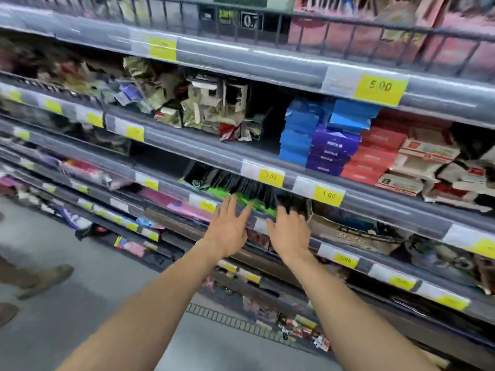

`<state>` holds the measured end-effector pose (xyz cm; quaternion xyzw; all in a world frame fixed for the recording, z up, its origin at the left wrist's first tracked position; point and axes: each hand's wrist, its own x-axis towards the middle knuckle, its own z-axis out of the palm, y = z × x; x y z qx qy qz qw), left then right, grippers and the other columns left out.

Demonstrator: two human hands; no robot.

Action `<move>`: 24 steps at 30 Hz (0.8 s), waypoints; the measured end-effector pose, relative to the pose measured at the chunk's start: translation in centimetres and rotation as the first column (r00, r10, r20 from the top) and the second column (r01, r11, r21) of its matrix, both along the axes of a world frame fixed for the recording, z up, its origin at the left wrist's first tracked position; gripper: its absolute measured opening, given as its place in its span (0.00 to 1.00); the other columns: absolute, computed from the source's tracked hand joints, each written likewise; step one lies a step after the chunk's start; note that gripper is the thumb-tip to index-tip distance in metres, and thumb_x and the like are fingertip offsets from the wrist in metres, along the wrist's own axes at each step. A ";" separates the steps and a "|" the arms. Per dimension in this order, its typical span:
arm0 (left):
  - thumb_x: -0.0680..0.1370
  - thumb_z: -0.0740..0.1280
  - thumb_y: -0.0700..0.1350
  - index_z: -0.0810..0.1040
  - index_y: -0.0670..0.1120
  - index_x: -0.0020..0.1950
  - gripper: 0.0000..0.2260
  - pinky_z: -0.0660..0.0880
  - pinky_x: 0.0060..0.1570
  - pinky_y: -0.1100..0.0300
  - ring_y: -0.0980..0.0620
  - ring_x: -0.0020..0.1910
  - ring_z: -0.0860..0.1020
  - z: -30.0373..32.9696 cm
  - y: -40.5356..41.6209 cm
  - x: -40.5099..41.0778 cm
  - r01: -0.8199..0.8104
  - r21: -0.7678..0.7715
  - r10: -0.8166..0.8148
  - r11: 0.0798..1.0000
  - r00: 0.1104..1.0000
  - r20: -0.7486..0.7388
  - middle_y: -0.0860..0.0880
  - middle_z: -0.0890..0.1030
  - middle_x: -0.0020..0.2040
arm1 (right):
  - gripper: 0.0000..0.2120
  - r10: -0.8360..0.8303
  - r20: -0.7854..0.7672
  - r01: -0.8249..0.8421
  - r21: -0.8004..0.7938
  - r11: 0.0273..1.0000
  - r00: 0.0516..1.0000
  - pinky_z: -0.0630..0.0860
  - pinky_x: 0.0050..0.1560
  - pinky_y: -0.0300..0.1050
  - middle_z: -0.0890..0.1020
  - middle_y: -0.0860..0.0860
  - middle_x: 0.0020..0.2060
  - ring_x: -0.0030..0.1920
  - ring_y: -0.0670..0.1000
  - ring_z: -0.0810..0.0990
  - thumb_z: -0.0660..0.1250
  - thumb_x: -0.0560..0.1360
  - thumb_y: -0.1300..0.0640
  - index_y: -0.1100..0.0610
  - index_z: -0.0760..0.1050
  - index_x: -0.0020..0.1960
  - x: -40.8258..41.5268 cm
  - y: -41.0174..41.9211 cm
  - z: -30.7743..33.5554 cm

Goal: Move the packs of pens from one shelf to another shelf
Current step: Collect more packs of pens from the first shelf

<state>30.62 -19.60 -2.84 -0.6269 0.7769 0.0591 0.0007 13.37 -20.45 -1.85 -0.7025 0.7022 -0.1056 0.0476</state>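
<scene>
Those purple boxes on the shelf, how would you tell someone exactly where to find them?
Start at the shelf rail carrying the yellow 5.00 price tag and look at the shelf just beneath it. Three stacks of flat boxes stand side by side there. The purple boxes are the middle stack, between the blue boxes and the red boxes, and the only ones showing pale lettering.

Tiered grey store shelves [267, 62] slope across the view, with yellow price labels [379, 88] on their front edges. One shelf holds stacked blue boxes [297, 132], purple boxes [332, 151] and red boxes [375, 159] side by side. The shelf below holds dark pen packs on green card [241, 194]. A grey floor [80, 303] lies beneath.
</scene>
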 end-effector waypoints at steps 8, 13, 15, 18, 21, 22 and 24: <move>0.84 0.63 0.49 0.43 0.49 0.86 0.38 0.47 0.82 0.38 0.34 0.84 0.41 0.2 -0.1 0.6 0.047 0.009 -0.047 0.999 0.999 -0.023 0.34 0.42 0.85 | 0.18 -0.024 -0.105 0.017 -0.067 0.998 0.994 0.79 0.45 0.53 0.86 0.58 0.49 0.53 0.62 0.81 0.63 0.83 0.47 0.57 0.76 0.65 0.7 -0.5 0.5; 0.81 0.65 0.44 0.61 0.44 0.82 0.30 0.63 0.75 0.43 0.35 0.78 0.59 1.3 0.2 -0.6 0.057 -0.110 -0.085 0.992 0.958 -0.272 0.34 0.61 0.79 | 0.11 -0.039 -0.158 0.018 -0.133 0.991 0.987 0.77 0.28 0.51 0.84 0.59 0.32 0.37 0.63 0.83 0.74 0.70 0.65 0.63 0.80 0.52 1.0 0.2 1.4; 0.81 0.65 0.42 0.67 0.42 0.79 0.25 0.67 0.71 0.46 0.37 0.73 0.65 1.6 0.0 -1.3 0.042 -0.150 -0.098 0.988 0.919 -0.383 0.36 0.68 0.74 | 0.14 -0.052 -0.131 0.023 -0.211 0.977 0.990 0.74 0.22 0.48 0.81 0.59 0.27 0.29 0.62 0.81 0.78 0.62 0.70 0.65 0.79 0.44 1.1 0.5 1.9; 0.84 0.63 0.43 0.74 0.40 0.74 0.18 0.70 0.66 0.50 0.40 0.67 0.72 2.6 -0.8 -2.9 -0.067 -0.037 0.028 0.997 0.778 -0.628 0.40 0.76 0.65 | 0.15 -0.044 -0.072 0.018 -0.318 0.948 0.996 0.70 0.18 0.46 0.78 0.59 0.24 0.24 0.61 0.78 0.79 0.58 0.72 0.66 0.79 0.41 1.0 0.8 2.9; 0.87 0.60 0.50 0.81 0.41 0.61 0.16 0.74 0.53 0.52 0.42 0.59 0.81 4.5 -1.6 -4.2 -0.076 0.376 0.381 0.923 0.310 -0.871 0.44 0.84 0.57 | 0.14 -0.018 0.051 0.036 -0.383 0.923 0.999 0.73 0.22 0.48 0.81 0.60 0.28 0.29 0.60 0.80 0.77 0.64 0.71 0.66 0.80 0.48 1.6 1.8 3.3; 0.87 0.59 0.52 0.81 0.41 0.59 0.17 0.74 0.53 0.52 0.42 0.56 0.82 4.9 -2.0 -4.3 -0.024 0.503 0.503 0.864 0.112 -0.857 0.42 0.86 0.56 | 0.14 0.018 0.085 0.016 -0.382 0.924 0.996 0.75 0.26 0.49 0.82 0.59 0.32 0.34 0.60 0.82 0.75 0.68 0.69 0.66 0.81 0.53 2.1 2.5 3.1; 0.87 0.60 0.52 0.79 0.40 0.57 0.16 0.75 0.56 0.49 0.42 0.52 0.82 5.3 -2.4 -4.1 0.084 0.612 0.617 0.786 -0.147 -0.773 0.38 0.87 0.55 | 0.16 0.140 0.101 -0.090 -0.390 0.916 0.985 0.79 0.38 0.51 0.85 0.57 0.42 0.44 0.59 0.81 0.70 0.75 0.64 0.64 0.78 0.63 2.8 3.9 2.3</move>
